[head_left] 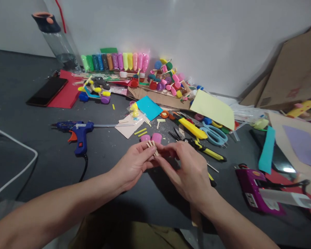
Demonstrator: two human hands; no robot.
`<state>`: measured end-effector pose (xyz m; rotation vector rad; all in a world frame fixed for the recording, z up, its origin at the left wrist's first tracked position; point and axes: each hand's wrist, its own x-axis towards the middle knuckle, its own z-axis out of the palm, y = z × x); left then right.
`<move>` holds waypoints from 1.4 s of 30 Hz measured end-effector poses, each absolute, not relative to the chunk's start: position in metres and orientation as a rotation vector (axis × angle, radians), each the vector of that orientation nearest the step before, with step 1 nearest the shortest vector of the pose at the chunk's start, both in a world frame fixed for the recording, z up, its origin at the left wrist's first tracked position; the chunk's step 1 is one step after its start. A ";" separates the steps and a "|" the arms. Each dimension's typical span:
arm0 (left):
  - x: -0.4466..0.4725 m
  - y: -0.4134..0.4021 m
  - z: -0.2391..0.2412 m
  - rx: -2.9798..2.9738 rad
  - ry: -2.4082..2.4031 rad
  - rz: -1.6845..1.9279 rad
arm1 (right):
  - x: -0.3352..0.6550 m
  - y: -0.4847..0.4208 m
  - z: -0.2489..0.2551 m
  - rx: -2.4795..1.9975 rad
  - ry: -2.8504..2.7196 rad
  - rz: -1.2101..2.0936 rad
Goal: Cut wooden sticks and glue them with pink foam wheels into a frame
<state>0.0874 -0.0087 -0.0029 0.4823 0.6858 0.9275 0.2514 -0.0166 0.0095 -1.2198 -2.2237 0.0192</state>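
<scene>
Several short, pale wooden sticks (152,148) lie side by side in a small bundle between my two hands. My left hand (136,160) pinches them under its thumb. My right hand (188,166) is closed at their right end, thumb and fingertips against them; part of its grip is hidden. Just beyond my fingertips are two pink cylinder-shaped pieces (156,138). Two thin yellow-green strips (140,131) lie past these, beside a pale pink paper sheet (126,130).
A blue hot glue gun (80,133) lies left, its cord running toward me. To the right are a yellow cutter knife (193,128), blue-handled scissors (214,134), pliers (204,150) and a purple power strip (254,190). Colourful clay packs (115,62) and a water bottle (58,45) stand behind.
</scene>
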 end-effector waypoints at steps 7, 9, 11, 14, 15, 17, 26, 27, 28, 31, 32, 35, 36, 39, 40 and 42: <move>0.087 -0.010 -0.002 0.588 0.727 0.849 | 0.253 -0.013 0.011 -1.181 -2.258 0.096; 0.087 -0.010 -0.002 0.597 0.721 0.807 | 0.256 -0.011 0.011 -1.117 -2.289 0.239; 0.086 -0.009 -0.001 0.603 0.716 0.765 | 0.262 -0.008 0.013 -1.045 -2.332 0.394; 0.084 -0.009 -0.001 0.639 0.720 0.695 | 0.270 -0.002 0.015 -0.955 -2.372 0.574; 0.083 -0.010 -0.001 0.654 0.723 0.673 | 0.271 -0.001 0.015 -0.934 -2.367 0.617; 0.083 -0.010 -0.001 0.671 0.728 0.645 | 0.274 0.001 0.014 -0.906 -2.342 0.682; 0.085 -0.011 -0.002 0.663 0.720 0.668 | 0.269 0.002 0.002 -0.819 -2.230 0.784; 0.085 -0.011 -0.001 0.661 0.716 0.666 | 0.269 0.001 0.002 -0.815 -2.223 0.770; 0.085 -0.011 0.000 0.656 0.706 0.659 | 0.268 0.001 0.002 -0.812 -2.221 0.749; 0.084 -0.012 0.002 0.625 0.645 0.629 | 0.267 0.000 0.003 -0.805 -2.223 0.675; 0.084 -0.013 0.003 0.617 0.633 0.631 | 0.267 0.000 0.003 -0.802 -2.223 0.650; 0.083 -0.013 0.004 0.618 0.670 0.683 | 0.267 0.000 0.004 -0.792 -2.200 0.586; 0.083 -0.014 0.004 0.626 0.685 0.701 | 0.267 0.000 0.005 -0.785 -2.196 0.572; 0.082 -0.014 0.004 0.656 0.691 0.695 | 0.268 0.000 0.006 -0.764 -2.225 0.568; 0.082 -0.014 0.004 0.659 0.686 0.681 | 0.269 0.000 0.007 -0.765 -2.244 0.586; 0.081 -0.014 0.005 0.654 0.680 0.655 | 0.272 0.001 0.008 -0.783 -2.278 0.645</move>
